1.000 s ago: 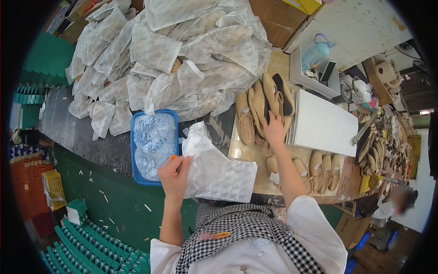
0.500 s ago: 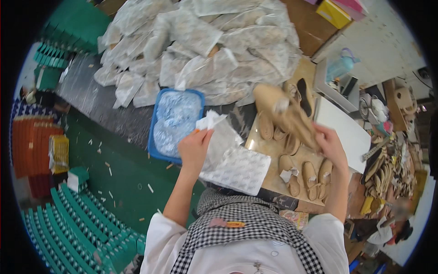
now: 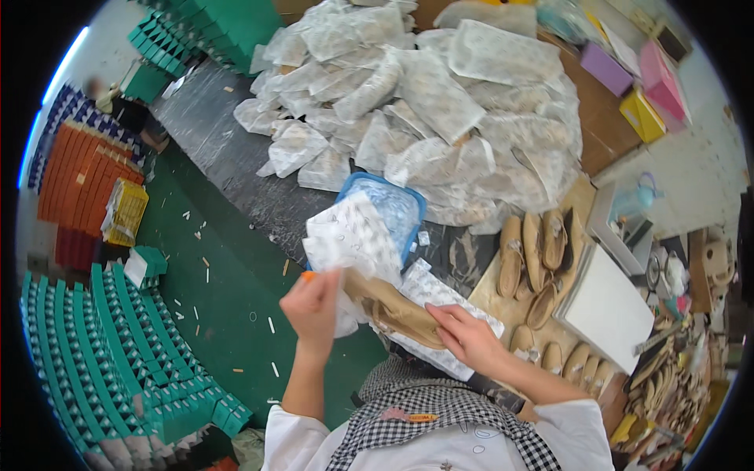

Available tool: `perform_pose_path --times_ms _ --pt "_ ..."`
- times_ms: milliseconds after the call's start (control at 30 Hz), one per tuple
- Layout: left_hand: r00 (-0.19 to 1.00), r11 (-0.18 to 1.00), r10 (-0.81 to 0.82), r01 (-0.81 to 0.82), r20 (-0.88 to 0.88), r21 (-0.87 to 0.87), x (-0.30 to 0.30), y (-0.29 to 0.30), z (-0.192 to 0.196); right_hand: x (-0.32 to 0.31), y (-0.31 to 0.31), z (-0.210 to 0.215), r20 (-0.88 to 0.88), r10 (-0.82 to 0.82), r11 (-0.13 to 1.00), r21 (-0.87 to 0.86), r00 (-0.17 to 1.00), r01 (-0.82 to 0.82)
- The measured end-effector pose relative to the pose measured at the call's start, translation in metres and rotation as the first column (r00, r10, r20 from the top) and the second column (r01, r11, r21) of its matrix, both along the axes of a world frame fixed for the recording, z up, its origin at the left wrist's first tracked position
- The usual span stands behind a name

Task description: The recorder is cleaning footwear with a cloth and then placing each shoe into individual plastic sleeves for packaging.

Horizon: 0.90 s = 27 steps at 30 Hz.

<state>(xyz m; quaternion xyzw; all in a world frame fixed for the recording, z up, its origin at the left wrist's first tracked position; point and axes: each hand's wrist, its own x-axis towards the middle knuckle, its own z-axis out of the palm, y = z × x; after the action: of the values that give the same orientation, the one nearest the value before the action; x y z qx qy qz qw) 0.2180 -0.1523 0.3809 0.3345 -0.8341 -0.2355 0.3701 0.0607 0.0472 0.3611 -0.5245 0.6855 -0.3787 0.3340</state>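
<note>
A tan flat shoe is held slantwise in front of me, slightly blurred. My right hand grips its near right end between thumb and fingers. My left hand is closed on a thin white sheet of wrapping paper, which stands up behind the shoe's far left end. Whether the left fingers also touch the shoe I cannot tell. Something small and orange shows at the left fingertips. Below the shoe lies a stack of printed white paper. More tan shoes stand on a board to the right.
A blue plastic basket sits behind the paper. Farther back rises a heap of paper-wrapped items on the dark table. Green boxes are stacked at left on the green floor. A white box lid lies at right.
My right hand has brought the shoe leftward from the board to the paper. My left hand has lifted a sheet off the stack. The view has shifted left.
</note>
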Motion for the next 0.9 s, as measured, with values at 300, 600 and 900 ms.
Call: perform_pose_path --times_ms 300,600,900 --pt "0.991 0.992 -0.083 0.092 -0.102 0.088 0.006 0.005 -0.014 -0.027 -0.173 0.0 0.747 -0.177 0.916 -0.113 0.641 0.385" --pt "0.969 0.879 -0.01 0.126 -0.247 0.46 -0.053 -0.007 -0.038 -0.032 -0.103 -0.031 0.375 -0.28 0.948 -0.034 0.884 0.315" --pt "0.913 0.833 -0.408 0.378 -0.014 0.404 -0.087 0.031 -0.045 -0.151 0.096 -0.18 -0.663 -0.656 0.414 0.082 0.36 0.907"
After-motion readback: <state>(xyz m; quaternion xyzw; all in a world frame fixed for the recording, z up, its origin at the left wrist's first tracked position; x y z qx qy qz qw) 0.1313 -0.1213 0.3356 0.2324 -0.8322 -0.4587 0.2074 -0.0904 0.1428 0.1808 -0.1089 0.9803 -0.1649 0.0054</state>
